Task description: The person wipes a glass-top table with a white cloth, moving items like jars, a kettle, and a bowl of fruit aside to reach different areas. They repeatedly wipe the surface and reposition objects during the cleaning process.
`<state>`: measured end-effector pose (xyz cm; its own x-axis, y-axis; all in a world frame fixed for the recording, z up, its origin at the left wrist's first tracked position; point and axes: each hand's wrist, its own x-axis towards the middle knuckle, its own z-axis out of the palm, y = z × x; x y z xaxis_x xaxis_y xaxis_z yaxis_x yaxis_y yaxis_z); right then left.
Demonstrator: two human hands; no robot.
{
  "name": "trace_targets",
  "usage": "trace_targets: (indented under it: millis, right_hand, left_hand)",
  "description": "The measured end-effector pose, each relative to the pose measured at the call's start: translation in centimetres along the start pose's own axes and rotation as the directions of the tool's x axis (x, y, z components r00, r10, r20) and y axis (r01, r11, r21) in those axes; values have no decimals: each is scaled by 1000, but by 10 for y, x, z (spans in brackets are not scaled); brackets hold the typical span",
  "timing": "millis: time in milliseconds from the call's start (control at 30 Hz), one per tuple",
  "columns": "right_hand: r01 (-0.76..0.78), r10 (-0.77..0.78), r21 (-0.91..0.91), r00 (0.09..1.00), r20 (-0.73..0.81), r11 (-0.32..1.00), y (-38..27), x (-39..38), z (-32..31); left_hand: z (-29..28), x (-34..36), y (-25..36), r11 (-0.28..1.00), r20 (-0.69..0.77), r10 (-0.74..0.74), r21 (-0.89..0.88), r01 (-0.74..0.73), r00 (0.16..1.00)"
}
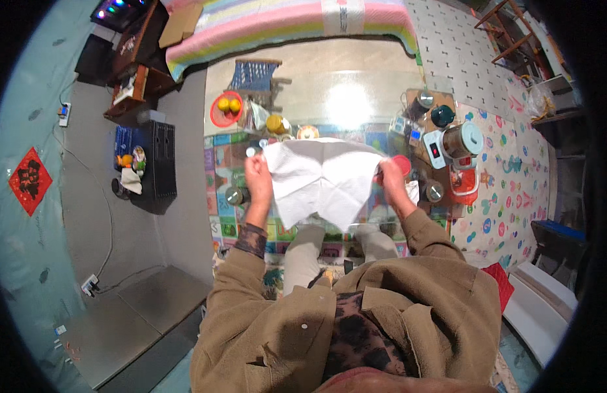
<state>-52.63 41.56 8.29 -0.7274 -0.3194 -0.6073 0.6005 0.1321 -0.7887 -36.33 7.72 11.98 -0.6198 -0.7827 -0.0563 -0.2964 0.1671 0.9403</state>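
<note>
A white, creased sheet (320,177), like thin paper or cloth, hangs spread between my two hands over a low glass table (349,92). My left hand (257,173) pinches its upper left corner. My right hand (393,180) grips its right side, near a red round container (402,164). A glass jar (236,194) stands beside my left hand, and another (433,191) beside my right. The sheet hides part of the tabletop and what lies behind it.
A red bowl with yellow fruit (226,116), a yellow container (277,124), a kettle appliance (461,141) and dark lidded pots (442,116) surround the work area. A small blue woven chair (251,75) stands beyond, before a striped-covered bed (284,26).
</note>
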Motion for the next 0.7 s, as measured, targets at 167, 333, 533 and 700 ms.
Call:
trace_targets:
  millis: [167, 333, 533, 700]
  right_hand:
    - [423, -497, -406, 863, -93, 810, 5, 44, 2]
    - [329, -388, -567, 921, 17, 755, 11, 99, 6]
    - [476, -398, -643, 875, 276, 599, 52, 145, -8]
    - [430, -468, -865, 839, 277, 259, 95, 157, -21]
  left_hand:
    - [5, 28, -16, 984, -67, 141, 121, -132, 988]
    - [6, 57, -65, 995, 30, 72, 61, -74, 997]
    - [5, 55, -141, 974, 226, 68, 196, -114, 972]
    - [22, 31, -199, 933, 107, 180, 297, -204, 978]
